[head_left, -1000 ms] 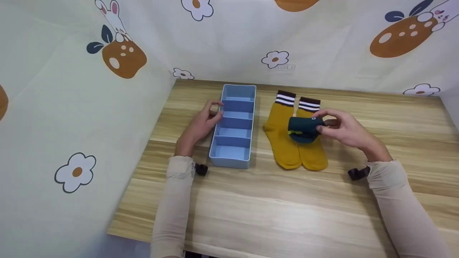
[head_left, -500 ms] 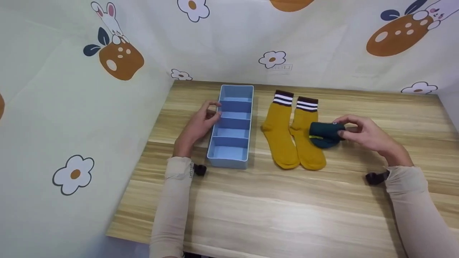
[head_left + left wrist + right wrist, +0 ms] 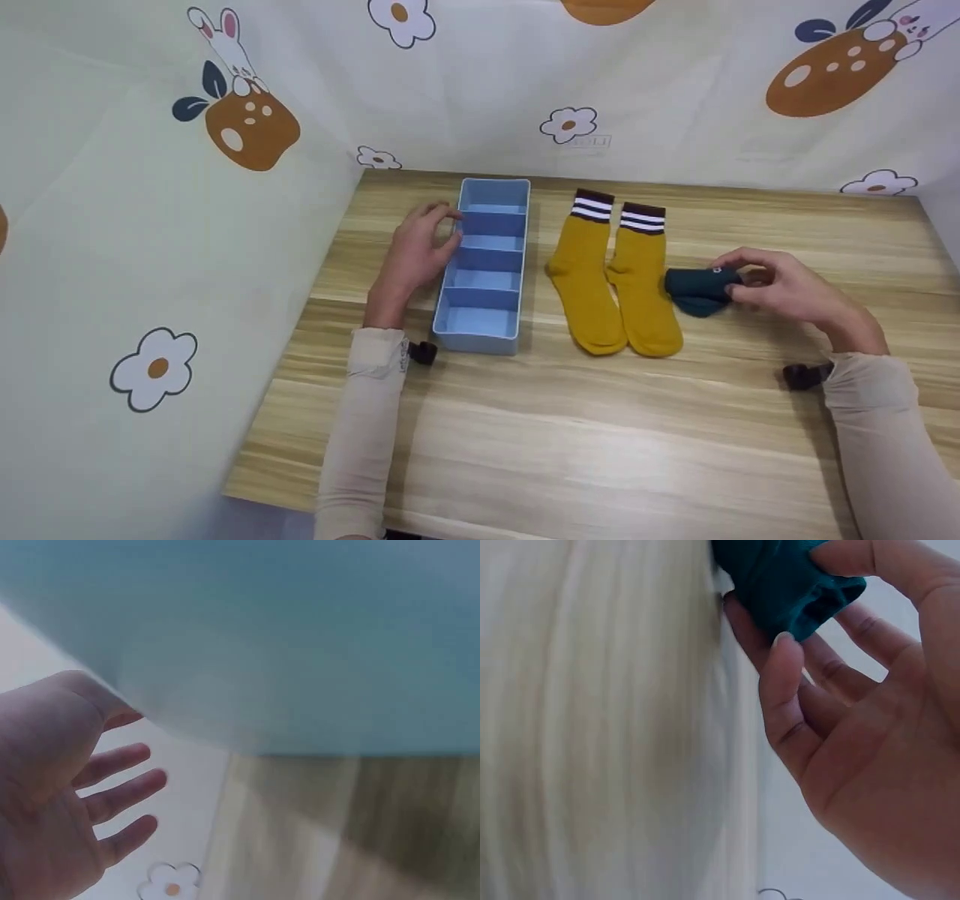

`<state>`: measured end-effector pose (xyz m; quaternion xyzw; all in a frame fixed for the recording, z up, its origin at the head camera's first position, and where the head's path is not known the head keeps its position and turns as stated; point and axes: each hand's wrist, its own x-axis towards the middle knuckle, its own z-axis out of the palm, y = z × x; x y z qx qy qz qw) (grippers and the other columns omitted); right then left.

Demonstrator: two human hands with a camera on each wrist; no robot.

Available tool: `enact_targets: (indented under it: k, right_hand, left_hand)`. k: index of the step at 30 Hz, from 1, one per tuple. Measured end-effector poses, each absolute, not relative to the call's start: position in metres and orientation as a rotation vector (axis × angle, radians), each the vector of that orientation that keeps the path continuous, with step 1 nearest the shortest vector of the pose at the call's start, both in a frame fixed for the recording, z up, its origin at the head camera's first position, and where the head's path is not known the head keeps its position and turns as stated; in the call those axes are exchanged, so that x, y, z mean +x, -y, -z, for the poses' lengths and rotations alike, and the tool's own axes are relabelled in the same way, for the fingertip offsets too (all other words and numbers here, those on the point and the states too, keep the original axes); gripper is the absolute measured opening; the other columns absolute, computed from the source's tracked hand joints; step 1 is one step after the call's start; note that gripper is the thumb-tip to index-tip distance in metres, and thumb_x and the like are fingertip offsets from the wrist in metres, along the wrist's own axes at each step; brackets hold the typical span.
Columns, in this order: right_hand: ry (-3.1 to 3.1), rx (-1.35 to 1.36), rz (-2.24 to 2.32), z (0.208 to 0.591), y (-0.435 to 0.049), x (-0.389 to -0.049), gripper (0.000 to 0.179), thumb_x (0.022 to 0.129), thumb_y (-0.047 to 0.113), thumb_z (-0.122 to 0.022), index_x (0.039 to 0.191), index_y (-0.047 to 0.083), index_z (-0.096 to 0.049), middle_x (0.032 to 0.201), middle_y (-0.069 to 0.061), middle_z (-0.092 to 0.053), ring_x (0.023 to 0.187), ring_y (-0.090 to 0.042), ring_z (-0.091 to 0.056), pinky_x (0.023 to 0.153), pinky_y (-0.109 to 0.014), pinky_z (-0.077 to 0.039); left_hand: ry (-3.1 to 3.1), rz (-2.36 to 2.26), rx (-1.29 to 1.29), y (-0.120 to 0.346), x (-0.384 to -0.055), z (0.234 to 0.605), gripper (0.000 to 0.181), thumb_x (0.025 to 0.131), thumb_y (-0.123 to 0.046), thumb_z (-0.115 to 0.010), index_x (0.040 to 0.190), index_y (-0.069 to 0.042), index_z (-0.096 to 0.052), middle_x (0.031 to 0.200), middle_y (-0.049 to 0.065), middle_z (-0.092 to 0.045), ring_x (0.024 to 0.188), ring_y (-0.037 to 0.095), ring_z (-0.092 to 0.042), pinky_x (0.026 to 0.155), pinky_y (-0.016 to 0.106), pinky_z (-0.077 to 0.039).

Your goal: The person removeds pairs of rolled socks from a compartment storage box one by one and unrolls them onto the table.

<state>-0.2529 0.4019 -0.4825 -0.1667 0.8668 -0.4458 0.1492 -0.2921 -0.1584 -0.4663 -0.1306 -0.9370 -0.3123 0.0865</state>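
My right hand [image 3: 787, 289] pinches one end of a rolled dark green sock [image 3: 697, 289], low over the table just right of the yellow socks. In the right wrist view, thumb and fingers close round the end of the teal roll [image 3: 780, 585]. My left hand [image 3: 416, 251] is at the left wall of a light blue divided box [image 3: 476, 343], fingertips right at its rim. The left wrist view shows the left fingers [image 3: 124, 795] spread and fairly straight beside the blue wall [image 3: 285, 652]. Two yellow socks [image 3: 589, 292] with striped cuffs lie flat side by side between box and right hand.
The wooden table [image 3: 570, 435] meets a patterned cloth wall [image 3: 480, 90] at the back and another on the left. The box has several compartments in a row. Small dark wrist cameras [image 3: 806, 376] sit below both hands.
My right hand has carried the rolled green sock rightward and slightly nearer, from above the yellow socks to beside them. The left hand stays by the box, its fingers shifting slightly.
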Motion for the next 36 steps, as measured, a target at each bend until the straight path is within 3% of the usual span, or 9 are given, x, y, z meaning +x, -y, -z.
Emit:
enact_targets:
  k: [6, 17, 22, 29, 36]
  right_hand:
    - [-2.562, -0.439, 1.158, 0.48, -0.409, -0.252, 0.035, 0.103, 0.006, -0.071, 0.137, 0.007, -0.068, 0.131, -0.019, -0.066, 0.095, -0.016, -0.068, 0.076, -0.025, -0.058]
    - [-2.602, -0.391, 1.013, 0.474, -0.412, -0.253, 0.041, 0.102, 0.013, -0.075, 0.142, 0.011, -0.068, 0.136, -0.02, -0.07, 0.103, -0.013, -0.065, 0.085, -0.016, -0.051]
    - [-2.593, -0.403, 1.039, 0.472, -0.411, -0.253, 0.044, 0.101, 0.016, -0.076, 0.144, 0.01, -0.068, 0.141, -0.023, -0.069, 0.102, -0.011, -0.065, 0.08, -0.019, -0.053]
    - [-2.596, -0.49, 1.169, 0.473, -0.407, -0.25, 0.043, 0.1, 0.007, -0.077, 0.142, 0.014, -0.07, 0.137, -0.015, -0.072, 0.113, -0.004, -0.066, 0.091, -0.017, -0.052]
    - [-2.565, -0.54, 1.143, 0.471, -0.415, -0.251, 0.036, 0.099, 0.004, -0.075, 0.135, 0.01, -0.074, 0.129, -0.017, -0.074, 0.1, -0.01, -0.072, 0.084, -0.018, -0.057]
  left_hand:
    - [2.679, 0.844, -0.58, 0.117, -0.271, 0.433, 0.024, 0.105, -0.021, -0.069, 0.127, -0.013, -0.075, 0.145, 0.012, -0.067, 0.139, 0.031, -0.06, 0.119, 0.053, -0.045]
    - [2.682, 0.657, -1.077, -0.008, -0.229, 0.392, 0.032, 0.109, -0.035, -0.065, 0.137, -0.021, -0.07, 0.146, -0.002, -0.067, 0.14, 0.02, -0.057, 0.123, 0.039, -0.043]
    - [2.829, 0.727, -1.21, -0.058, -0.242, 0.405, 0.036, 0.11, -0.039, -0.062, 0.142, -0.023, -0.066, 0.149, -0.005, -0.065, 0.138, 0.014, -0.059, 0.12, 0.027, -0.045]
    - [3.041, 0.909, -1.24, -0.105, -0.274, 0.45, 0.039, 0.11, -0.03, -0.063, 0.147, -0.018, -0.064, 0.152, -0.003, -0.062, 0.135, 0.014, -0.058, 0.117, 0.02, -0.044]
    - [3.047, 1.1, -1.305, -0.125, -0.287, 0.473, 0.036, 0.109, -0.026, -0.067, 0.144, -0.017, -0.066, 0.145, -0.003, -0.067, 0.13, 0.012, -0.062, 0.113, 0.017, -0.046]
